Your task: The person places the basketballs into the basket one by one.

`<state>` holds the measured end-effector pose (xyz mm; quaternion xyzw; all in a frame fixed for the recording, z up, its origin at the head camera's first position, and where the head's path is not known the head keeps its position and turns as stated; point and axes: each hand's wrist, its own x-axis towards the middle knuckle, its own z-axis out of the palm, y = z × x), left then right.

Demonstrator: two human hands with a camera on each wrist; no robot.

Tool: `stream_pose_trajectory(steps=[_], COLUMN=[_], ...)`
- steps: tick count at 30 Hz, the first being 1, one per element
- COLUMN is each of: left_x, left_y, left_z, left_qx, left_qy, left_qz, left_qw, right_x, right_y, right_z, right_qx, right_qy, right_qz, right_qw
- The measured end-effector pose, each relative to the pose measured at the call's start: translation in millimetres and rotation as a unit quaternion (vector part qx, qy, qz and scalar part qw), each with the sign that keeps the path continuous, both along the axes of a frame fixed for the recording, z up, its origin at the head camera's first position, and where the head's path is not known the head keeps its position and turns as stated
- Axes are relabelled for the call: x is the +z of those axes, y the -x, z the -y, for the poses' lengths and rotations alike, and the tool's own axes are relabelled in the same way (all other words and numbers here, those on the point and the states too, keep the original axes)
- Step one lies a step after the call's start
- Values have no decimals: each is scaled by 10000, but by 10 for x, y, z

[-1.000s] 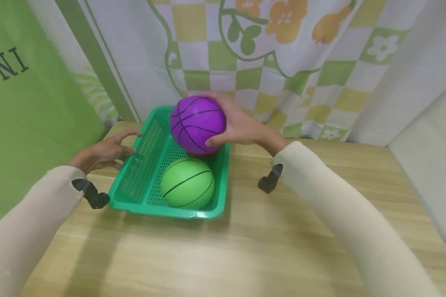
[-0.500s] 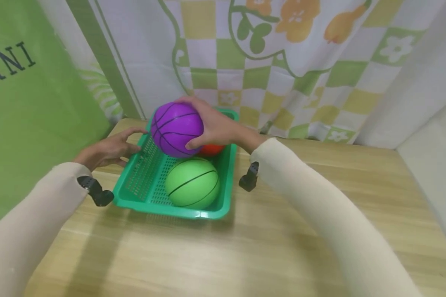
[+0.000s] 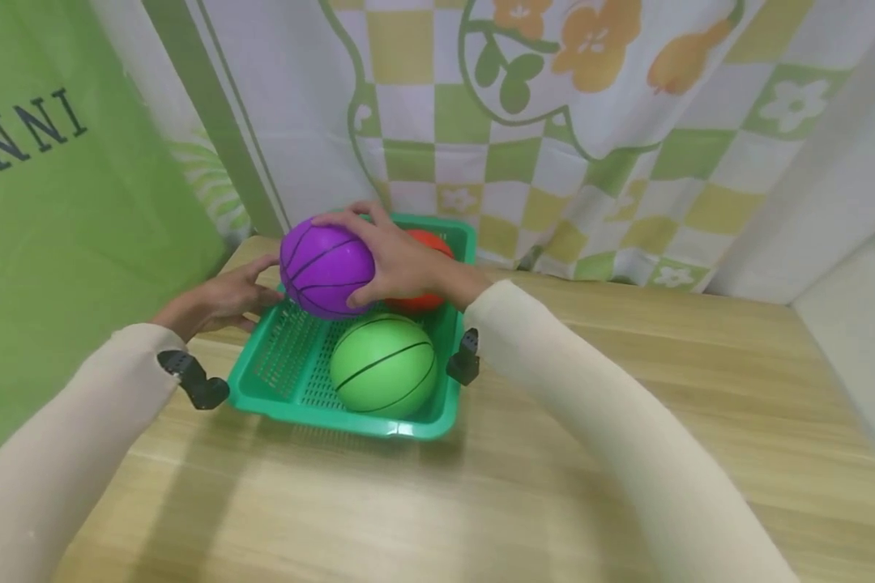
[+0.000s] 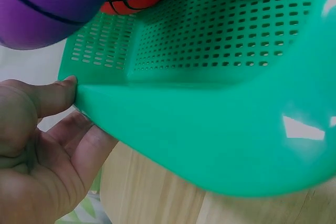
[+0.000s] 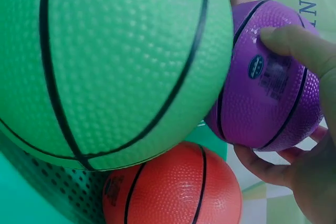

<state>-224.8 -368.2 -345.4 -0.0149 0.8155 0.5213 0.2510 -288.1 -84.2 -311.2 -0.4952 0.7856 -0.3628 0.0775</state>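
My right hand (image 3: 403, 261) grips a small purple basketball (image 3: 321, 271) above the far left part of a green plastic basket (image 3: 445, 405). In the right wrist view its thumb and fingers curve round the purple ball. A green basketball (image 3: 383, 364) sits in the near right part of the basket. Behind it is a red basketball (image 3: 424, 303), partly hidden by my right hand and wrist. My left hand (image 3: 226, 300) holds the basket's left rim. In the left wrist view the thumb lies at the rim's edge, with fingers (image 4: 92, 148) beneath it.
The basket stands on a light wooden table (image 3: 539, 470). Behind hangs a checked, flowered curtain (image 3: 481, 146). A green cloth (image 3: 66, 243) with letters is at the left, and a pale wall (image 3: 860, 300) stands at the right.
My right hand has carried the purple ball leftward and slightly nearer, from over the red ball to the basket's left side. More of the red ball now shows. My left hand stays at the rim.
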Motion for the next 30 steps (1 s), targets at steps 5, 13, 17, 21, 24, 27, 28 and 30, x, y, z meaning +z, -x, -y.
stream_pose_trajectory(steps=[5, 13, 17, 21, 24, 27, 28, 30], left_x=[7, 10, 18, 29, 37, 47, 49, 54], left_y=[6, 3, -10, -18, -23, -28, -29, -33], left_z=[-7, 18, 36, 34, 38, 42, 42, 37], left_qx=[2, 62, 118, 117, 110, 128, 117, 92], left_qy=[-93, -141, -261, -407, -440, -443, -443, -437], left_qz=[40, 192, 260, 320, 318, 317, 329, 347], left_qw=[9999, 9997, 9993, 9986, 9985, 9984, 9984, 9984], right_x=[-37, -61, -49, -30, -21, -37, -48, -76], right_y=[19, 30, 15, 12, 14, 18, 19, 23], right_z=[-11, 61, 133, 188, 234, 282, 294, 311], right_qx=[-124, -109, -170, -149, -147, -154, -160, -182], right_qy=[-486, -876, -1197, -1518, -1718, -1867, -1901, -1932], right_qz=[-435, -777, -915, -1048, -1117, -1194, -1230, -1261], right_qw=[9978, 9931, 9884, 9827, 9787, 9750, 9739, 9729])
